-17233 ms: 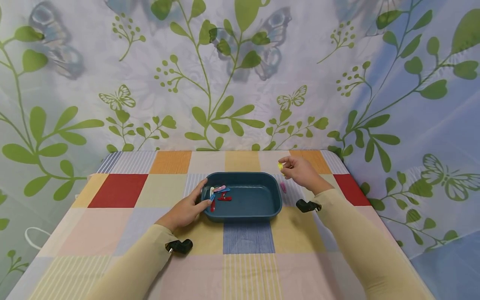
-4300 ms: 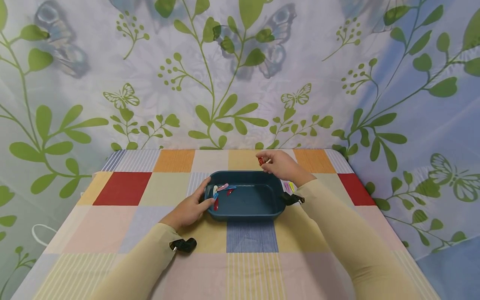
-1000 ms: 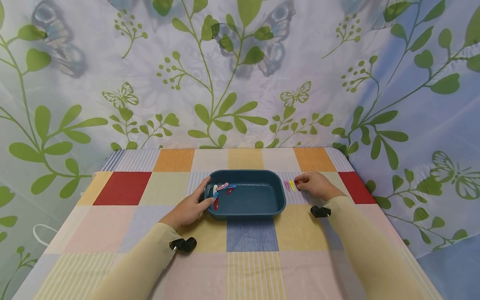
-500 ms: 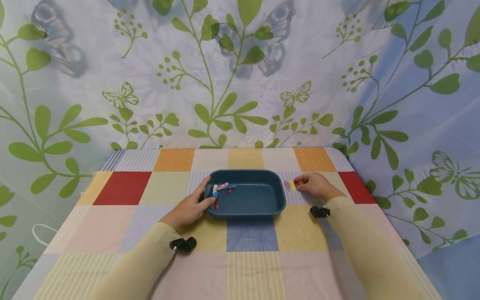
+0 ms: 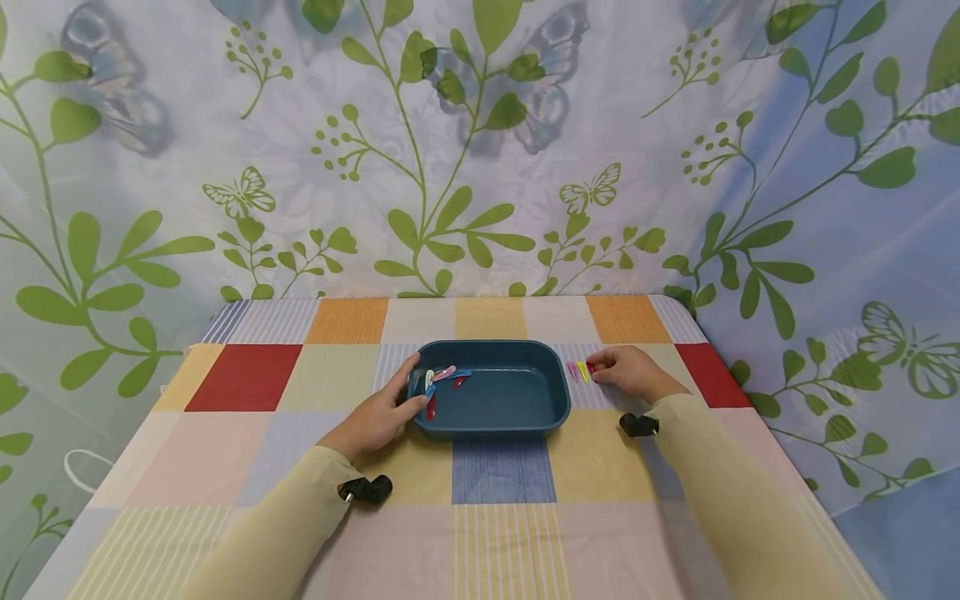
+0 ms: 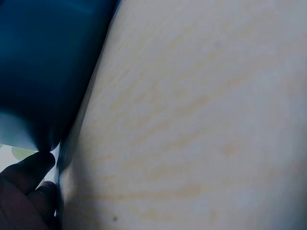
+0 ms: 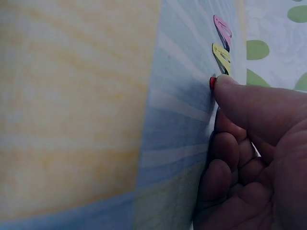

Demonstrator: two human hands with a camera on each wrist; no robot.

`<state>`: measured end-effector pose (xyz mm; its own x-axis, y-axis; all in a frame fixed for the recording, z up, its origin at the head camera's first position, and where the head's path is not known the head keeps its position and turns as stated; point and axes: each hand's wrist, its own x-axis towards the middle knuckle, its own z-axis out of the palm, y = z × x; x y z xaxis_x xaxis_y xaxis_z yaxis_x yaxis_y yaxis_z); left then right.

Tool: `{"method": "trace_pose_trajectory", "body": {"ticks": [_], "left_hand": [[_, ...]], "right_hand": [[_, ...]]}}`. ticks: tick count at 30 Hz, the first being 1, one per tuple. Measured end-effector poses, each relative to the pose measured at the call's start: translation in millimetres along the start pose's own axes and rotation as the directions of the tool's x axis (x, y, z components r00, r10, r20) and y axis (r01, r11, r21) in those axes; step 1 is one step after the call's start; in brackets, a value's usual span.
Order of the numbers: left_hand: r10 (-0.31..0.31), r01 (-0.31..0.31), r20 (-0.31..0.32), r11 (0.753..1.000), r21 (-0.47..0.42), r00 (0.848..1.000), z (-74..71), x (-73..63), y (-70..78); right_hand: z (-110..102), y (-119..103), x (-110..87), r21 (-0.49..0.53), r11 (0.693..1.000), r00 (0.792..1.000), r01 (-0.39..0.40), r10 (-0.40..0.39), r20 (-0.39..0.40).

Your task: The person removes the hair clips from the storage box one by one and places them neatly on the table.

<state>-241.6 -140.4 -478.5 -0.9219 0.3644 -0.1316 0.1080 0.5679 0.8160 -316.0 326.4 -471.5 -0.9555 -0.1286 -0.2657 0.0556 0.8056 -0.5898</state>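
Note:
A dark blue rectangular tray [image 5: 495, 432] stands on the patchwork cloth. My left hand [image 5: 375, 418] holds its left end, thumb over the rim and fingers at the far corner; the left wrist view shows fingertips against its outer wall. In the tray's left part lie several snap hair clips: a pink one [image 5: 445, 372], a blue one, red ones and a white one. Right of the tray, my right hand [image 5: 632, 372] pinches a red hair clip [image 7: 212, 83] at the cloth. Beside it lie a yellow hair clip [image 7: 221, 56] and a pink hair clip [image 7: 222, 28], in a row.
The patchwork tablecloth [image 5: 315, 542] covers the table, whose back edge meets a leaf-printed curtain [image 5: 480, 167]. Another curtain side hangs along the right edge. A white cable loop [image 5: 75, 471] shows at the table's left edge.
Since the oldest frame, the yellow clip has left my right hand and lies beside the pink one. A red clip has come from the tray to the cloth. The last second shows almost no motion.

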Motion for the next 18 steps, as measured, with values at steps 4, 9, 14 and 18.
{"method": "trace_pose_trajectory", "body": {"ticks": [4,9,14,18], "left_hand": [[0.002,-0.002,-0.002,1.0,0.006,1.0,0.4,0.6,-0.4],[-0.01,0.01,-0.009,1.0,0.006,1.0,1.6,0.0,-0.6],[-0.006,0.006,-0.012,1.0,0.005,1.0,2.3,-0.6,-0.5],[0.008,-0.008,-0.009,1.0,-0.013,1.0,2.5,-0.4,-0.5]], "right_hand": [[0.6,0.0,0.1,0.004,1.0,1.0,0.003,-0.003,-0.007],[1.1,0.6,0.8,0.009,1.0,1.0,0.001,-0.001,-0.01],[0.6,0.8,-0.2,0.012,1.0,1.0,0.008,-0.008,-0.016],[0.2,2.7,-1.1,0.014,1.0,1.0,0.018,-0.018,-0.016]]}}
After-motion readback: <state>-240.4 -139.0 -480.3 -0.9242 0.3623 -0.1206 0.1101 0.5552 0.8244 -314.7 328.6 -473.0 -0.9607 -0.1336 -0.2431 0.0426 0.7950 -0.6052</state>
